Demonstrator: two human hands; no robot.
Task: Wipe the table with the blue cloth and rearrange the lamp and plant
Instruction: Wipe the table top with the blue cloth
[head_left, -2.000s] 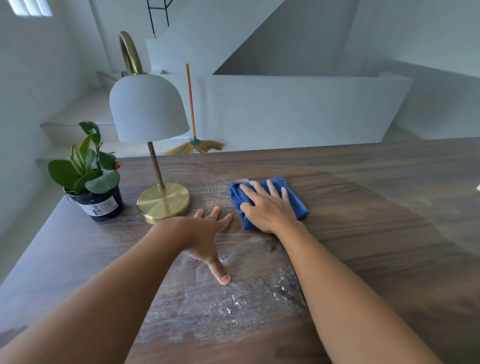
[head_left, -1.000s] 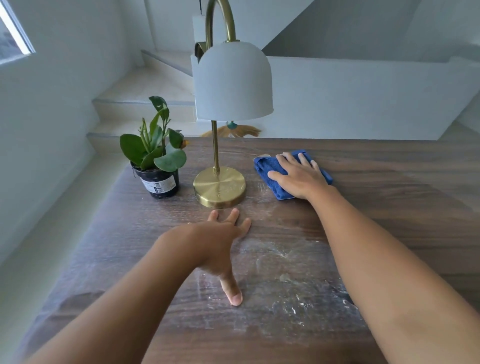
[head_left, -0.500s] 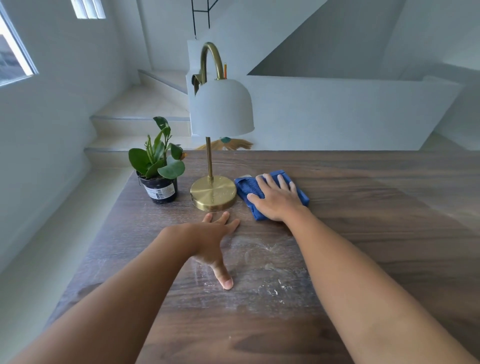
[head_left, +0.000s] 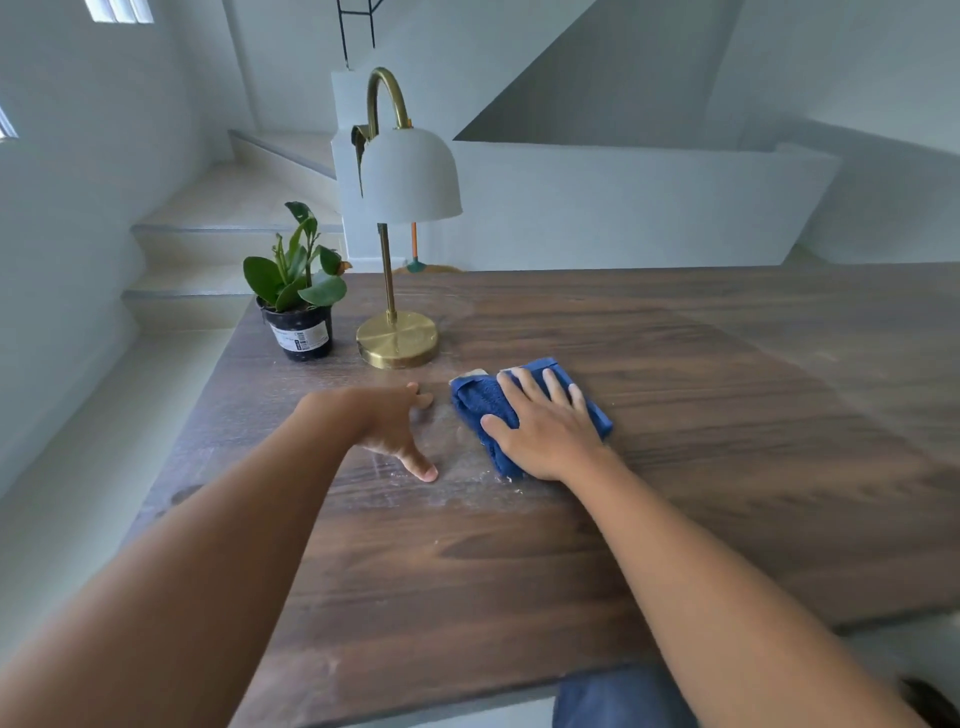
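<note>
A folded blue cloth (head_left: 475, 402) lies on the dark wooden table (head_left: 675, 467), and my right hand (head_left: 545, 431) presses flat on top of it. My left hand (head_left: 395, 421) rests on the tabletop just left of the cloth, fingers spread, holding nothing. Behind my left hand stands a lamp (head_left: 400, 338) with a round brass base, a brass stem and a white dome shade. A small green plant in a black pot (head_left: 298, 312) sits to the left of the lamp, near the table's far left corner. White dusty smears mark the wood around my hands.
A white staircase (head_left: 218, 234) rises behind the table's far left. A broom with an orange handle (head_left: 415, 249) leans against the white half wall beyond the lamp. The table's left edge (head_left: 208, 374) runs close to the plant. My blue-clad leg (head_left: 613, 696) shows below the near edge.
My right hand has slid the cloth nearer to me and to the right, away from the lamp base. My left hand stays planted on the table. The view has pulled back.
</note>
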